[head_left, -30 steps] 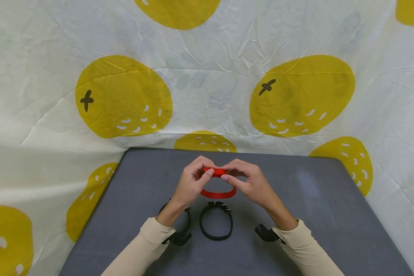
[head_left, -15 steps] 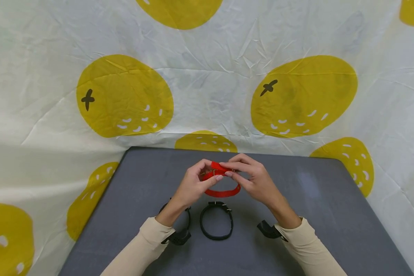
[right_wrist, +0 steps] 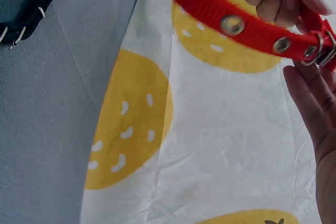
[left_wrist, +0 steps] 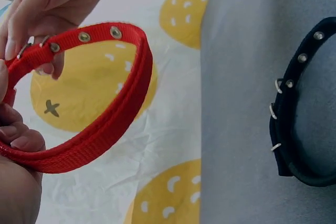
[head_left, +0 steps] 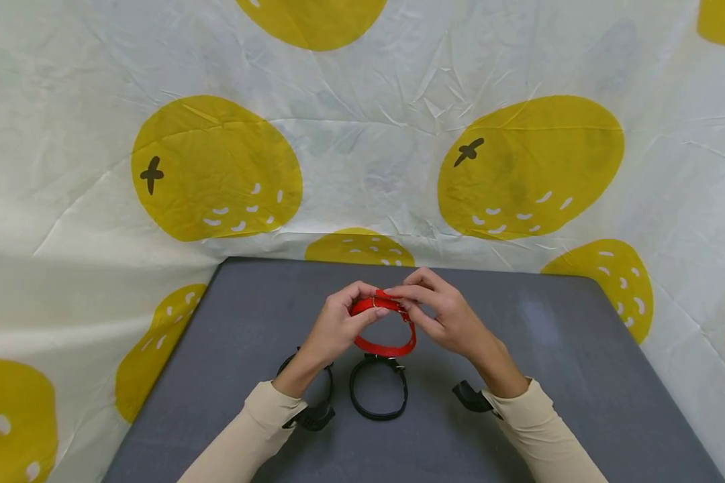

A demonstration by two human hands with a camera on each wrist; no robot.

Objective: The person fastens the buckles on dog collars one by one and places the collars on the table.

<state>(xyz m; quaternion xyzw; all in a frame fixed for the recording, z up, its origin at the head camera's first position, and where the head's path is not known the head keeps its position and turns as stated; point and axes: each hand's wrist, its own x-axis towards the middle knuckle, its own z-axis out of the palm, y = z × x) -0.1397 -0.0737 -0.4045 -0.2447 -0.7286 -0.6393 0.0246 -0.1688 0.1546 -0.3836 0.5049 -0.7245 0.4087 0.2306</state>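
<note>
Held up over the table is a red collar [head_left: 385, 350], a fabric loop with metal eyelets and a buckle, seen closely as a red band [left_wrist: 113, 121] in the left wrist view. My left hand [head_left: 333, 322] grips it on the left, thumb in front and fingers curled round the strap. With thumb and fingers my right hand [head_left: 450, 315] pinches the strap by the buckle [right_wrist: 321, 51]. The fingertips partly hide the strap's end. Just below in the head view, a black collar [head_left: 379, 417] lies on the table as a closed ring.
Another black collar [head_left: 331, 384] lies on the left, partly hidden by my left wrist. Both rest on the dark grey table [head_left: 266, 288]. Behind it hangs a white cloth [head_left: 368, 168] with yellow fruit prints. A dark wrist camera [head_left: 471, 397] sits under my right wrist.
The strap's free end first rose by the buckle, then came down under my right fingers. My right hand shifted slightly rightward and up. The loop's lower edge now hangs a little lower.
</note>
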